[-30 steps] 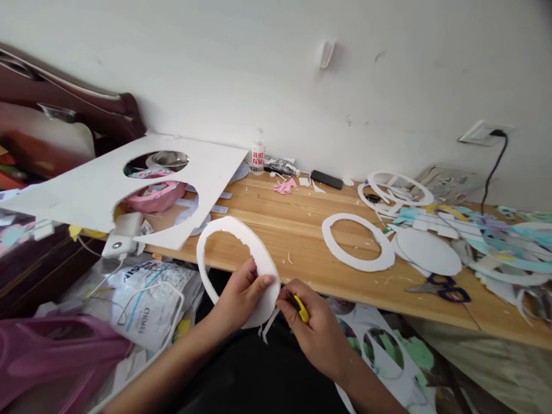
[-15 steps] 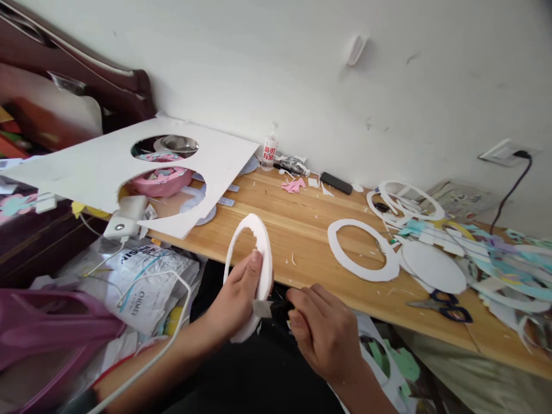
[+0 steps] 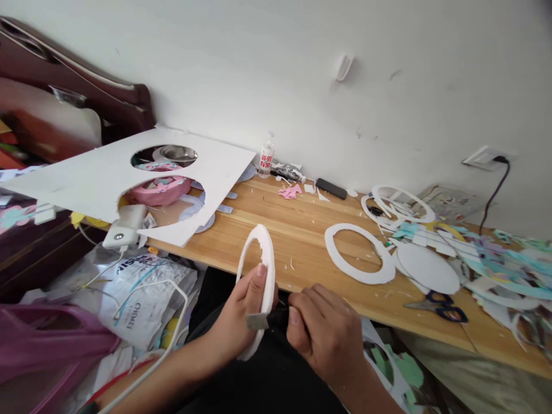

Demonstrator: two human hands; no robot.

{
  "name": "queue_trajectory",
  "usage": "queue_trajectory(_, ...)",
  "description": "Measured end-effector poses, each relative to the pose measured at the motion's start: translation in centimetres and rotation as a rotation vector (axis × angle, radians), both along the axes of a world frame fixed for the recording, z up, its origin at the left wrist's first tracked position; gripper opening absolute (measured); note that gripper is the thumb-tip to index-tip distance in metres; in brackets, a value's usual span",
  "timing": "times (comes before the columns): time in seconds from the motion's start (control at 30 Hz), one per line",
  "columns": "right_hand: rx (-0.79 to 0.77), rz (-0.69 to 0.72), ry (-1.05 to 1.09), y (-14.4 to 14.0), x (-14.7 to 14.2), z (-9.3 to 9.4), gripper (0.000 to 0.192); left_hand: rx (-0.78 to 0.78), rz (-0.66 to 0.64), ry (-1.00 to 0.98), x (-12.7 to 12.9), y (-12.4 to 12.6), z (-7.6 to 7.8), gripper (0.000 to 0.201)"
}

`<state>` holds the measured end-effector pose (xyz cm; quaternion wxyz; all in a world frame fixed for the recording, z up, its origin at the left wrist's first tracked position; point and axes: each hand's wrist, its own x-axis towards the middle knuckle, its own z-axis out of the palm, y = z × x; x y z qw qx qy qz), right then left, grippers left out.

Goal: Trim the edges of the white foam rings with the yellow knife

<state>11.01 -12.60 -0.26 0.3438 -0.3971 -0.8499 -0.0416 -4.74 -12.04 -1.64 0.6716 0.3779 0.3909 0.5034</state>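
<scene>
My left hand (image 3: 241, 307) grips a white foam-like ring (image 3: 269, 253), held upright, with the thumb pressed on its face. Its inner edge looks ragged. In my closed right hand (image 3: 325, 330) is a utility knife (image 3: 257, 321) with a dark handle and a wide metal blade. The blade crosses the ring's lower part, just below my left thumb; whether it is cutting in or only touching I cannot tell. Another white ring (image 3: 334, 247) lies flat on the wooden table (image 3: 297, 230) beyond my hands.
A white sheet (image 3: 86, 172) with two oval holes overhangs the table's left end. Scissors (image 3: 440, 306) lie at the right, near cut-out scraps and a white oval (image 3: 426, 269). At the wall stand a bottle (image 3: 266, 156) and a black case (image 3: 331, 188). A white cable (image 3: 172, 339) passes over my left forearm.
The ring has turned more edge-on and sits slightly lower and farther right. The knife blade has shifted a little down across it, and the whole view has moved slightly.
</scene>
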Motion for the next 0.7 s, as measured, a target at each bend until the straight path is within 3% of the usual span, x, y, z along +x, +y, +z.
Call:
queue_trajectory(0.5, 0.044, -0.007, 0.014, 0.4, 0.8, 0.0, 0.024, 0.033, 0.040, -0.005, 0.5, -0.3, 0.0, 0.048)
queue_trajectory(0.7, 0.033, -0.020, 0.043, 0.4, 1.5, -0.9, 0.021, -0.062, 0.056, -0.011, 1.1, -0.5, -0.5, 0.052)
